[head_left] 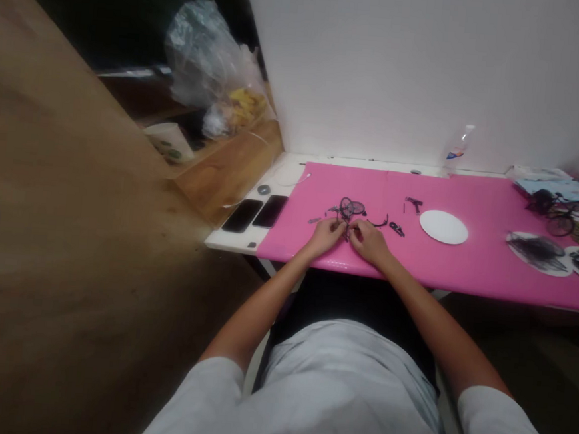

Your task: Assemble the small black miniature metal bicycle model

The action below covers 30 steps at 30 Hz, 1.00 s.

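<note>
Left hand point(324, 235) and right hand point(369, 241) met near the tabletop point(481, 259) front edge, fingers closed together on a small dark wheeled model point(349, 211), white disc point(444, 226) well apart.

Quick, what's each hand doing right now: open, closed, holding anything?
Left hand: closed, pinching the small dark wheeled model.
Right hand: closed, pinching the same model from the other side.

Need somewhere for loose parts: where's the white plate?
The white plate lies on the pink mat, right of the right hand.

Hobby craft desk: pink mat point(470, 211), scattered model parts point(397, 228).
</note>
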Tool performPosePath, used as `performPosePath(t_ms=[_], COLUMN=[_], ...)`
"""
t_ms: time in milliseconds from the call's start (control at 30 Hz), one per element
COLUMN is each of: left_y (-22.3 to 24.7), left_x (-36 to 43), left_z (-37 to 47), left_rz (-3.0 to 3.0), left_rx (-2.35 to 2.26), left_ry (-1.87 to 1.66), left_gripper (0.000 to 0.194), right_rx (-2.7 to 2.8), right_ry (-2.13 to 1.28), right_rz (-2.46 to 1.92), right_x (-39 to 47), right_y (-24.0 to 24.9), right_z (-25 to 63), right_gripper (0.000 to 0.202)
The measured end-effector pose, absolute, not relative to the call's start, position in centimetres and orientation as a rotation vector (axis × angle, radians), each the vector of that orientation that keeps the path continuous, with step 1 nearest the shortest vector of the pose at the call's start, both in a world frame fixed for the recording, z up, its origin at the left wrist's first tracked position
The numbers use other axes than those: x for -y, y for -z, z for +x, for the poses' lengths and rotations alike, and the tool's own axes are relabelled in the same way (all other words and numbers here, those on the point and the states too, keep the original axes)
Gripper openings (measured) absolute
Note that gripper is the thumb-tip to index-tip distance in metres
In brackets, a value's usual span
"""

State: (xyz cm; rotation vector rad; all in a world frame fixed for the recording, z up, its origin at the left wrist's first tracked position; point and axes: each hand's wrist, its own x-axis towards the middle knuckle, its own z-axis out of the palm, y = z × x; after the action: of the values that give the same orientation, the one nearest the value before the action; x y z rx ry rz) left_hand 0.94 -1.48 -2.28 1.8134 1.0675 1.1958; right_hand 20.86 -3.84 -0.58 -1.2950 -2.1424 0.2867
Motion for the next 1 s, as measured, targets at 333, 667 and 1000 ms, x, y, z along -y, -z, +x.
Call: performPosePath(t_ms=[333,667,1000], left_y=[2.21,2.29,2.03], left_x=[1.57,1.54,1.74], left_z=[0.99,0.98,0.96], left_rz=[1.807,1.795,1.784], left_rx=[-1.053,-1.051,-1.076], left_ry=[-1.196,-1.199,-1.187], left_gripper=[0.032,0.030,0.031], right_rx=[2.170,2.175,2.190], right_ry=[-0.276,-0.287,-0.300], right_rz=[-1.316,-1.328,-1.306], right_x=[3.97,4.11,4.17], right_y=[0.38,0.18,0.11], right_z=[20.83,20.76,20.70], right_gripper=[0.014,0.014,0.015])
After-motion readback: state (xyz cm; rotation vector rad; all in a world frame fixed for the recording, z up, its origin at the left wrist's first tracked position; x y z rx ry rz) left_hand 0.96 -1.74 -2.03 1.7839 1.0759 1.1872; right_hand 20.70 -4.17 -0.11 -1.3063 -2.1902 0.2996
